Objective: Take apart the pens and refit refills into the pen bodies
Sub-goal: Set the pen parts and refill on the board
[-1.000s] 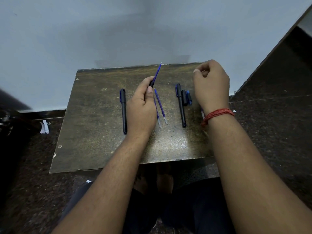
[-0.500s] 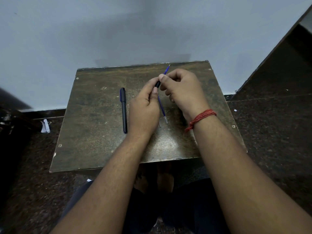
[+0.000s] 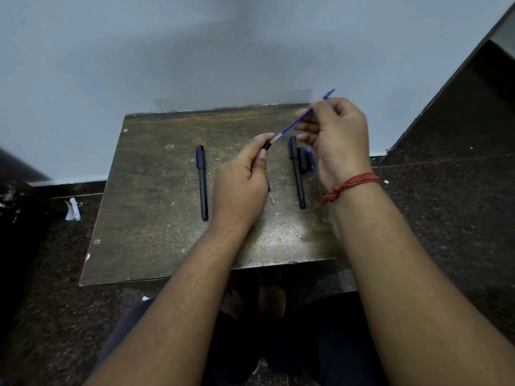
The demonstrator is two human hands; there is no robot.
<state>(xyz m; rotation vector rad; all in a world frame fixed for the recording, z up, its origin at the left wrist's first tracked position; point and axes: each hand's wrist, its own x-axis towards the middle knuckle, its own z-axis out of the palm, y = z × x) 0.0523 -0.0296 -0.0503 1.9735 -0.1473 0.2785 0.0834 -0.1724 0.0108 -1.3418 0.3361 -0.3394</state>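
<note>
Pens and their parts lay on a worn brown table point(image 3: 156, 246) set against a pale wall point(image 3: 195, 51). Above its centre the left hand point(image 3: 239, 188) was clenched around a pen body point(image 3: 267, 146), only the black end showing past the thumb. From that end a blue refill point(image 3: 299, 119) slanted up toward 1 o'clock, its far part pinched in the right hand point(image 3: 338, 135); a red thread point(image 3: 351, 185) circled that wrist. At 9 o'clock from the left hand lay a capped pen point(image 3: 203, 182), well apart. At 3 o'clock lay a second pen point(image 3: 297, 174), with two caps point(image 3: 306, 160) just beside it. Between them, another refill point(image 3: 270, 195) peeked from under the left hand.
</note>
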